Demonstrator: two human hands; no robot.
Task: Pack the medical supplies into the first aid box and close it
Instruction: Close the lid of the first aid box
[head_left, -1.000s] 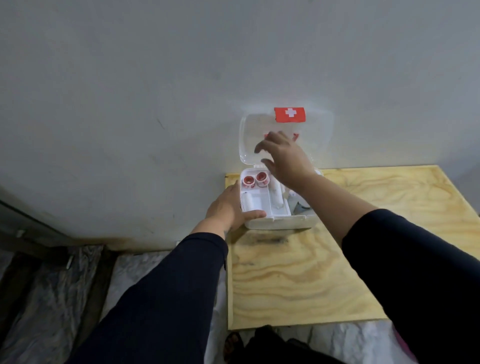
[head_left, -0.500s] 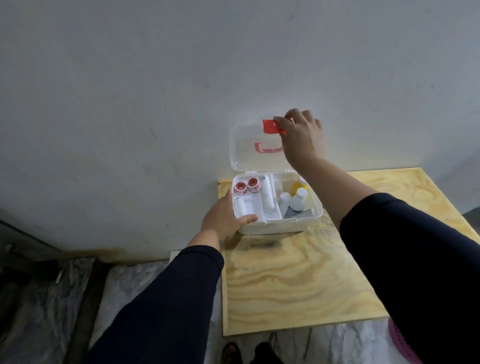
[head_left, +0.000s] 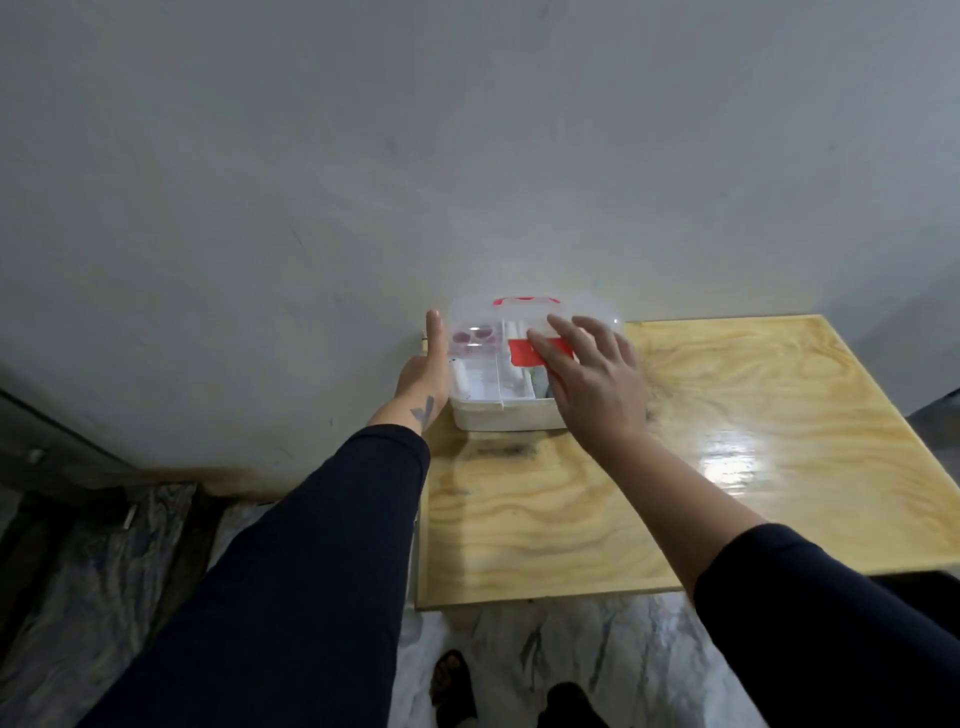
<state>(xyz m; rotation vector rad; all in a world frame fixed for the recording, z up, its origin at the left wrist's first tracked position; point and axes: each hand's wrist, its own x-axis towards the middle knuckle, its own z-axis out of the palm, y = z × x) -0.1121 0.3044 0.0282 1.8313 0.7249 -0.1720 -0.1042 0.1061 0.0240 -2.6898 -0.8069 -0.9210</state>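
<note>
While the left hand (head_left: 423, 376) braces the first aid box (head_left: 506, 415) (table's corner), the right hand (head_left: 592, 382) lies spread on its lid (head_left: 483, 327).

First aid box (head_left: 511, 415) at surface (head_left: 675, 467) back-left corner, against wall (head_left: 467, 156); left hand (head_left: 423, 376) at its left side, right hand (head_left: 592, 384) on lid (head_left: 483, 322).

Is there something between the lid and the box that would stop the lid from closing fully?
Nothing visible does. The clear lid lies down over the white box, with the supplies under it. The right hand rests flat on the lid, the left hand against the box's left side. Whether the latch is fastened cannot be seen.
</note>
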